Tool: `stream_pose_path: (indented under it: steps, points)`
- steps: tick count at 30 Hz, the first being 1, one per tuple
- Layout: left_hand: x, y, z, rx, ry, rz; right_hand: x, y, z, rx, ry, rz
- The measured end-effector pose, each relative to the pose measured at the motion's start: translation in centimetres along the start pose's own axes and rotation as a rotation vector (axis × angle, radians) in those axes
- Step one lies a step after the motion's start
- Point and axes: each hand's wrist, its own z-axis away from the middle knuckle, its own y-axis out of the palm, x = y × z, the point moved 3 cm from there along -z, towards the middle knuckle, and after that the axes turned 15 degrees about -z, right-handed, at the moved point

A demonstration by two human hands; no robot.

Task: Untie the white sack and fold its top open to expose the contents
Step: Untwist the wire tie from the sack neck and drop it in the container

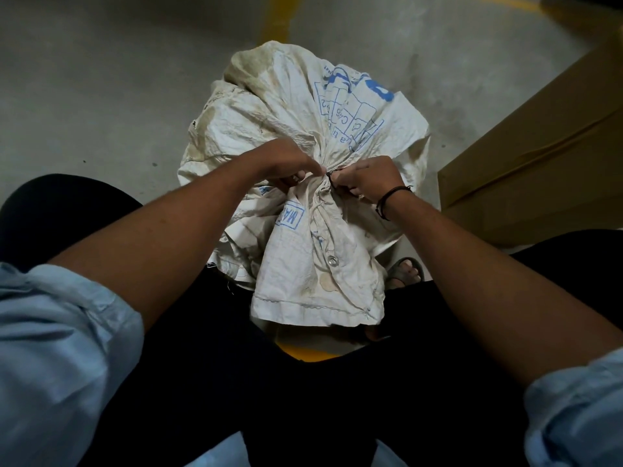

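A stained white sack (290,109) with blue print stands on the floor between my knees. Its neck is bunched tight at the centre, and the loose top flap (320,274) hangs toward me. A thin dark tie (332,181) circles the neck. My left hand (286,163) pinches the gathered fabric on the left of the neck. My right hand (371,178), with a dark thread band on its wrist, pinches the tie on the right side. The contents are hidden.
A brown cardboard box (539,156) stands close on the right. The grey concrete floor (101,79) carries yellow painted lines (274,18). A sandalled foot (404,273) shows beside the sack, and dark trousers fill the foreground.
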Motion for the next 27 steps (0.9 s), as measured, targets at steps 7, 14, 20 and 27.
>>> stream_pose_path:
  steps: [7, 14, 20, 27]
  points:
    - [-0.1, 0.1, 0.1, -0.023, -0.007, -0.026, 0.2, 0.2, -0.6, -0.039, 0.059, 0.051]
    - [-0.5, 0.3, 0.1, -0.071, -0.028, -0.108, 0.1, 0.5, -1.2, 0.011, 0.070, 0.157]
    - [-1.6, -0.4, 0.3, -0.198, 0.036, -0.395, 0.1, 0.4, -0.9, -0.007, -0.008, 0.110]
    - [-3.7, -0.8, 0.2, -0.321, 0.070, -0.777, 0.1, 0.2, -0.9, 0.081, 0.027, 0.191]
